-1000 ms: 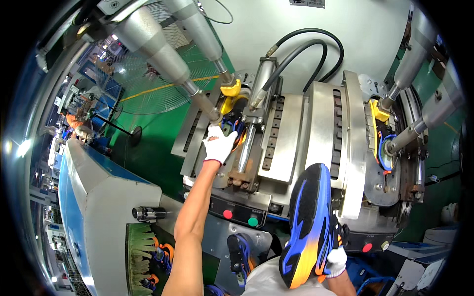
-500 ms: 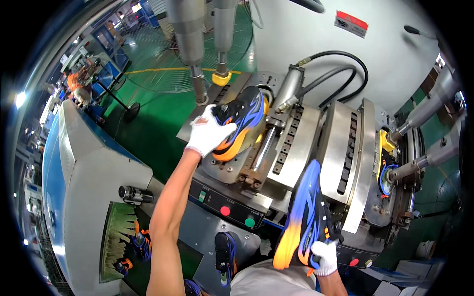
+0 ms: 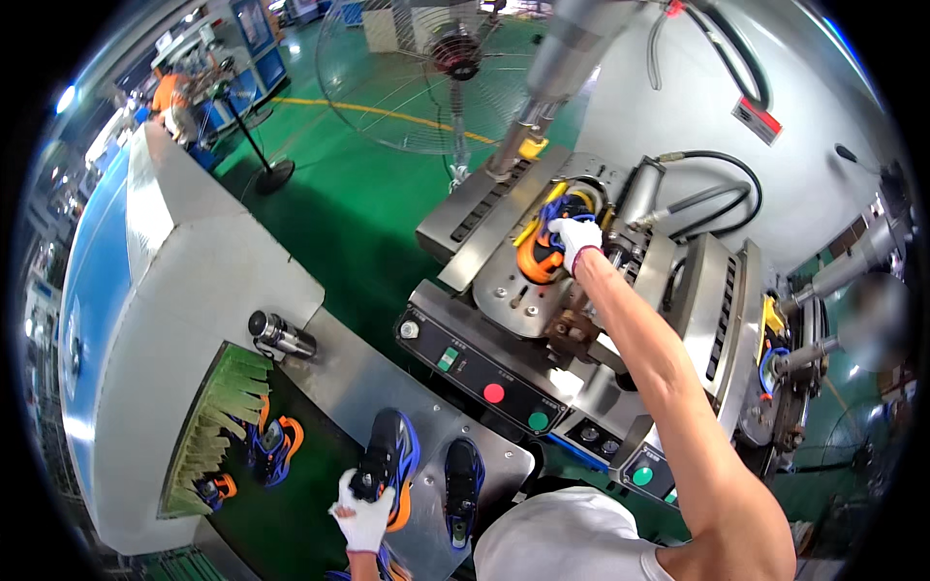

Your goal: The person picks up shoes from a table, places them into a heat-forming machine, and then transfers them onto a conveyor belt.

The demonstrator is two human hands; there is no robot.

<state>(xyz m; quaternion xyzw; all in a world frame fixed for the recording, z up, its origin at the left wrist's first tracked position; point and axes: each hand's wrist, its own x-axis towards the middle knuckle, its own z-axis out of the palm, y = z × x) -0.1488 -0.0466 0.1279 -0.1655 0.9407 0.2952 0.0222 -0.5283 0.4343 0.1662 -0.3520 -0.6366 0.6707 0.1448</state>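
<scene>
The gloved left hand (image 3: 365,511) grips a black-and-orange shoe (image 3: 389,463) low on the worktop (image 3: 334,387), its length running away from the person, while the right hand (image 3: 573,238), far ahead, closes on an orange-blue shoe (image 3: 542,247) seated in the press (image 3: 542,290).

A large floor fan (image 3: 441,73) stands on the green floor (image 3: 358,194) beyond the machines

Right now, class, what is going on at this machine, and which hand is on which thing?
A person in white gloves works at a metal press machine. The right hand reaches up and rests on an orange and blue shoe seated in the machine's left station. The left hand grips a black, blue and orange shoe over the dark belt below. Another dark shoe lies beside it, and two more sit near the green brush strip.
</scene>
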